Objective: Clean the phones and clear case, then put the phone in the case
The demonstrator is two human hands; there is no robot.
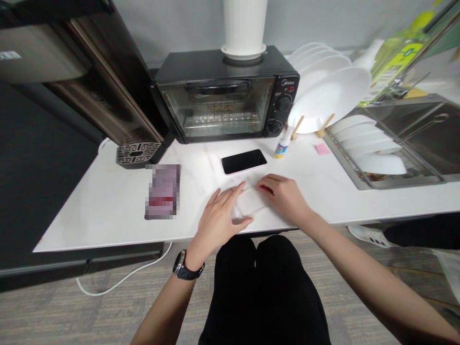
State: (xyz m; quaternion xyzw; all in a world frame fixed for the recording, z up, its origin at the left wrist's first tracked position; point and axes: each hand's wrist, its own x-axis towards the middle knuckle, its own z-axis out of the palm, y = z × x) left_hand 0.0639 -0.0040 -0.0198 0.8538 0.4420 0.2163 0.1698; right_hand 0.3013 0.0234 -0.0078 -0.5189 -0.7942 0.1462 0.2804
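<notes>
A clear phone case (253,203) lies on the white counter between my two hands. My left hand (220,214) spans its left end, thumb at the near edge and fingers along the far edge. At the right end my right hand (282,194) has its fingers curled together against the case; whether anything small is pinched in them is hidden. Just beyond the hands lies a smartphone (244,162), its black screen facing up. A small white spray bottle (283,143) with a blue and yellow label stands farther right, close to the oven.
A toaster oven (223,96) stands at the back under a white pot (245,28). Left are a drinks machine (108,86) and a pixelated purplish item (163,191). Right are racked plates (330,96), a pink note (322,149) and the sink (431,129). Someone's shoe (370,235) shows below.
</notes>
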